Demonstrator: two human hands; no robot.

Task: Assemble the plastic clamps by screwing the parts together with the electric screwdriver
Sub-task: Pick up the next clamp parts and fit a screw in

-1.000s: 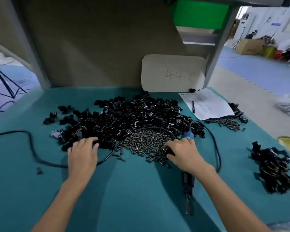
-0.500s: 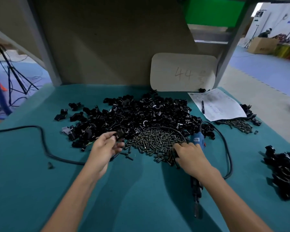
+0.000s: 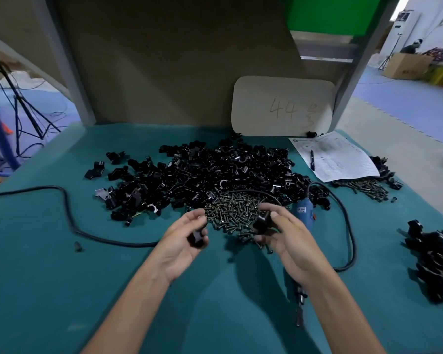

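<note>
**Mating two clamp halves before the screw goes in**

Seen from the head camera, we hold both hands raised just above the teal bench point(image 3: 62, 290), at the near edge of the screw heap point(image 3: 230, 210). Our left hand point(image 3: 182, 241) curls its fingers round a black clamp part point(image 3: 197, 238) that sits low in the palm. Our right hand point(image 3: 284, 236) pinches a second clamp part point(image 3: 261, 224) between thumb and fingertips. The two parts are apart, facing each other across a short gap. Behind the screws spreads the big pile of loose clamp parts point(image 3: 215, 172). The electric screwdriver point(image 3: 304, 213) lies on the bench beneath our right wrist, blue body toward the piles and bit pointing back at us, with no hand on it.

We judge the step in hand to be fitting the halves together. To do it well, we should turn each part until the screw holes line up and seat the faces flush. Then we should pinch the pair in the left hand alone, which frees the right for a screw and the driver. We cannot tell whether the right hand also hides a screw. The cord point(image 3: 348, 226) loops close beside the right arm, so we should lift the driver without dragging it through the screws.
</note>
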